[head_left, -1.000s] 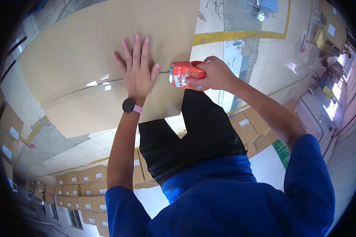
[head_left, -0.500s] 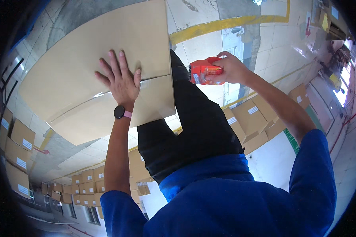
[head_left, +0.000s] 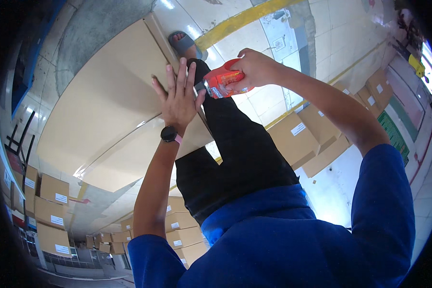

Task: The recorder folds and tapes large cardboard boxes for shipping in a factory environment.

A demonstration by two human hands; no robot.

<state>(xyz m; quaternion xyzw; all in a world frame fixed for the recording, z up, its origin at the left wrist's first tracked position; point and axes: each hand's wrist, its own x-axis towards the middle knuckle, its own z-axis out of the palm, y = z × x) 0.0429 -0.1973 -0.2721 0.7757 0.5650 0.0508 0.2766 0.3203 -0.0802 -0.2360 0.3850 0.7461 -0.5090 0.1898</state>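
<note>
A large brown cardboard box (head_left: pixel 105 91) lies in front of me, with a shiny strip of clear tape along part of its seam. My left hand (head_left: pixel 178 103) rests on it near its right edge, fingers stretched out and apart. In my right hand (head_left: pixel 257 69) is a red tape dispenser (head_left: pixel 225 79), gripped by its body. Its dark front end is at the box's right edge, close to my left fingertips. Whether it touches the cardboard I cannot tell.
My black-trousered legs (head_left: pixel 235 144) stand against the box's right side, a grey slipper (head_left: pixel 182 45) beyond. Labelled cartons (head_left: pixel 293 132) are stacked at right, more cartons (head_left: pixel 53 211) at lower left. A yellow line (head_left: pixel 245 21) crosses the tiled floor.
The tape dispenser has moved left to the box's edge in my right hand. My left hand now lies nearer that edge. The box appears turned, and a slippered foot has come into view.
</note>
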